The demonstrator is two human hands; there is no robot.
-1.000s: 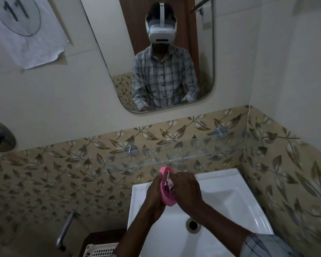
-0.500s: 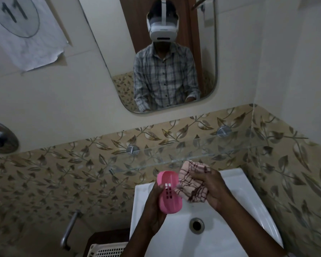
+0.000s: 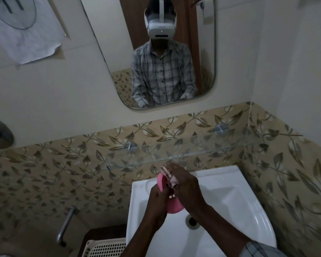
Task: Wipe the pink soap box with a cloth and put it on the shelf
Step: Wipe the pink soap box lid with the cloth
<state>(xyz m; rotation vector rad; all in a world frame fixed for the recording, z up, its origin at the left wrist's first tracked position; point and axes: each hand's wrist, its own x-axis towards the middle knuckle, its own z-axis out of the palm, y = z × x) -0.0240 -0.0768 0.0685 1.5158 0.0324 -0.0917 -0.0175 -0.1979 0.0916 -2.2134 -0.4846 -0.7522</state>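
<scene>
The pink soap box (image 3: pixel 172 205) is held on edge over the white sink (image 3: pixel 230 197). My left hand (image 3: pixel 157 203) grips it from the left side. My right hand (image 3: pixel 188 188) presses a pink checked cloth (image 3: pixel 170 176) against the box's upper face; most of the cloth is hidden under my fingers. The glass shelf (image 3: pixel 174 154) runs along the leaf-patterned tile wall just above and behind my hands, held by two round metal brackets.
A mirror (image 3: pixel 202 52) hangs above the shelf. The sink drain (image 3: pixel 192 221) lies below my right wrist. A metal pipe (image 3: pixel 65 227) and a white perforated basket (image 3: pixel 106 247) sit at lower left. A tiled side wall closes in on the right.
My right hand had lifted the cloth off to the right, showing the box's slotted face. It has now come back onto the box with the cloth.
</scene>
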